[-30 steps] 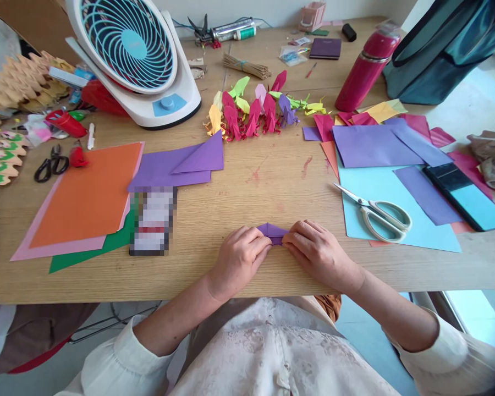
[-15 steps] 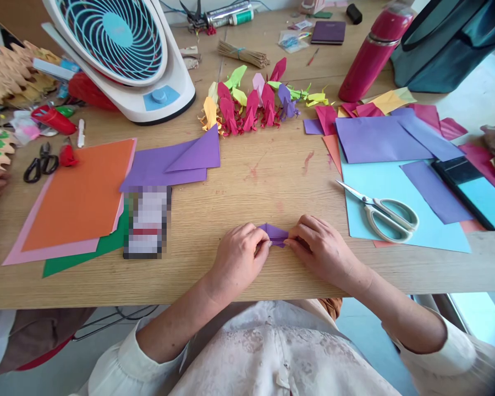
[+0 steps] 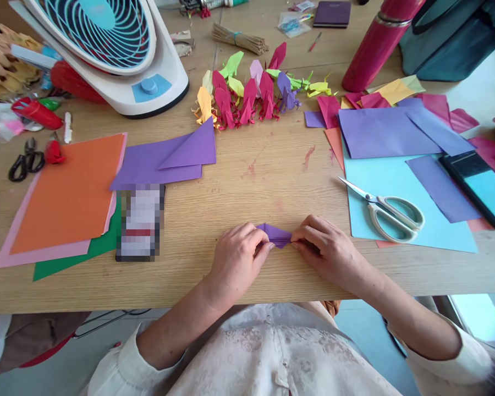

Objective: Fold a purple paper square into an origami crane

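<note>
Between my hands, low over the front of the wooden table, is a small folded purple paper (image 3: 277, 235) with layered creases. My left hand (image 3: 241, 256) pinches its left end between thumb and fingers. At its pointed right tip, the thumb and fingertips of my right hand (image 3: 328, 250) are closed on the paper. My fingers cover both ends, so only the middle of the folded piece shows. To the right of my right hand, scissors (image 3: 385, 212) with white handles lie on a light blue sheet (image 3: 433, 234).
Folded paper figures (image 3: 247, 93) in several colours stand at the back middle. A fan (image 3: 148, 88), an orange sheet (image 3: 72, 192), purple paper (image 3: 165, 157) and a pixelated phone (image 3: 138, 223) are on the left. A red bottle (image 3: 375, 47) and purple sheets (image 3: 388, 132) are at the right.
The view has shifted slightly. My right hand has moved a little to the right along the folded purple paper, and more of its right end shows. My left hand keeps its pinch.
</note>
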Motion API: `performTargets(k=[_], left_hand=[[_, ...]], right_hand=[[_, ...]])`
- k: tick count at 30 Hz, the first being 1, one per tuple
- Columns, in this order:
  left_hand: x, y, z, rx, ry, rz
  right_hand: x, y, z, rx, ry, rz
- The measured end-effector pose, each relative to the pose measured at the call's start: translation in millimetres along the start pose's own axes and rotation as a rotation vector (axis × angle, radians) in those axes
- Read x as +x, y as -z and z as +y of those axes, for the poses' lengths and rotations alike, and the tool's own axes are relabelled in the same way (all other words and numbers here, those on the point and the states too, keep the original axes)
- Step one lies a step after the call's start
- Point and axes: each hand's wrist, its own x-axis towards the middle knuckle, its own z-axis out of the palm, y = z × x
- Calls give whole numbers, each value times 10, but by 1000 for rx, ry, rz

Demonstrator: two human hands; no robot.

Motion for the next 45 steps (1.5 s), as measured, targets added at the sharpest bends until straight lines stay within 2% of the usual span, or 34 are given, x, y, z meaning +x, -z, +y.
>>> performTargets(k=[15, 27, 35, 45], left_hand=[[12, 26, 13, -25, 55, -42], [55, 5, 42, 148, 74, -117], [94, 50, 136, 244, 160, -258], [114, 22, 156, 308, 194, -307]], right_hand=[[78, -40, -60, 44, -129, 3], [116, 3, -51, 62, -116, -28], [110, 54, -22, 79, -150, -102], [86, 93, 35, -65, -75, -101]])
